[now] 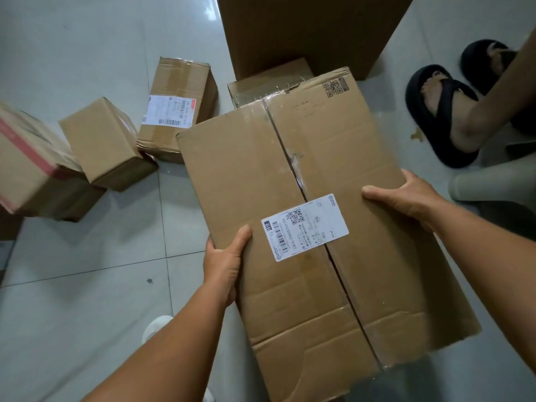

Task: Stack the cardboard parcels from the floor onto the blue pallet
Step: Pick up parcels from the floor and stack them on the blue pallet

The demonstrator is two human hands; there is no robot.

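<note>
From the head view, the person holds a large box between both hands, tilted, and seemingly clear of the floor, though its underside is hidden. The left hand clasps the left long edge, thumb lying on the top face and the fingers wrapped under out of sight. The right hand clasps the opposite edge a little farther up, thumb flat on top beside the label, fingers curled round the side. Both grips are closed on the cardboard, not merely resting.

I judge it stiff enough to carry by its edges, but worn: the flaps near the person are creased and torn, and the tape along the centre seam looks loose. The dry cardboard should not slip. Weight I cannot tell; a two-handed hold at mid-length suits it, and a palm under the base would be safer than squeezing the sides.

Beyond the left hand, several smaller parcels lie on the floor. Beyond the right hand stands another person's foot in a black sandal. No blue pallet shows here.
</note>
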